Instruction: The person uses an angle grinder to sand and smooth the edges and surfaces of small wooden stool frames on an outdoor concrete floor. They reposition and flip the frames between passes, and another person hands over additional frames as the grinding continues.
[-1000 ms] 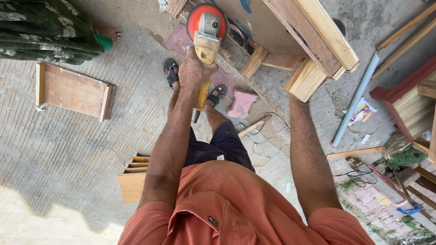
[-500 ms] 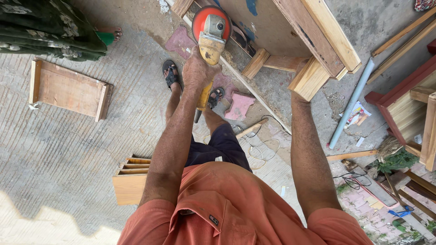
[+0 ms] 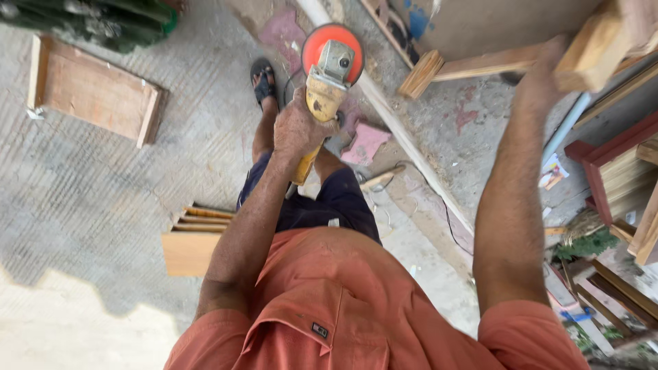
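My left hand [image 3: 296, 131] is wrapped around the yellow body of an angle grinder [image 3: 327, 81], held out in front of me above my legs. The grinder's round orange disc [image 3: 322, 42] points away from me. My right hand [image 3: 541, 77] reaches to the upper right and grips the end of a pale wooden beam [image 3: 595, 49], which belongs to a wooden frame [image 3: 480, 67] standing on the ground. The fingers of that hand are blurred. The disc is apart from the wood, to its left.
A shallow wooden box [image 3: 92, 96] lies on the concrete at left. Stacked wooden slats [image 3: 195, 236] sit by my left leg. A long white pipe [image 3: 404, 130] runs diagonally. Red-edged timber [image 3: 617, 171] and scrap wood pile at right. A pink tile piece [image 3: 364, 142] lies near my sandalled foot [image 3: 262, 81].
The view has swung, so the wooden frame and my right hand now sit farther to the upper right. The grinder stays gripped in my left hand, slightly lower and more central.
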{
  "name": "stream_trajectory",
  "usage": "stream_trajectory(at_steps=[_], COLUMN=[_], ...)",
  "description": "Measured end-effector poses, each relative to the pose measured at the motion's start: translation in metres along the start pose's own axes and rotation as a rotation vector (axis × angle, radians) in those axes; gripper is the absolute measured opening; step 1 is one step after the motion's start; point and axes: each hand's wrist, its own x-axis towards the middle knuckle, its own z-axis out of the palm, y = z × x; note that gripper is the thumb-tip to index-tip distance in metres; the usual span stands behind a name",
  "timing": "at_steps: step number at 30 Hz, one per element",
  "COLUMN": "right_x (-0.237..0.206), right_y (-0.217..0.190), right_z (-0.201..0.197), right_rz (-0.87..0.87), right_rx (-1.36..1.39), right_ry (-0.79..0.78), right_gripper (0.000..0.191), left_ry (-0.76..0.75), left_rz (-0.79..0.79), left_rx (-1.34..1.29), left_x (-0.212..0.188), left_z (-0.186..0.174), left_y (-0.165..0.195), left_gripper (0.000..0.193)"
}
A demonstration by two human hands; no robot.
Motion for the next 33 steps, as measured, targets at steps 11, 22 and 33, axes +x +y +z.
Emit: stream_trajectory(at_steps=[11, 22, 33], right_x=[0.025, 0.052, 0.079], right_y=[-0.018, -0.009, 0.014], right_z=[-0.010, -0.008, -0.020], right_rz=[0.197, 0.135, 0.090], right_rx=[-0.216, 0.144, 0.422], right_ry=[-0.051, -0.005, -0.094], right_gripper=[0.060, 0.074, 0.096], left_ry=[-0.057, -0.270, -0.369], left_rz=[-0.020, -0.035, -0.038], left_rx=[0.019, 0.090, 0.073], left_x=[-0.025, -0.034, -0.023], left_z=[-0.014, -0.030, -0.035], left_y=[-0.017, -0.012, -0.014], left_gripper=[0.084, 0.084, 0.110])
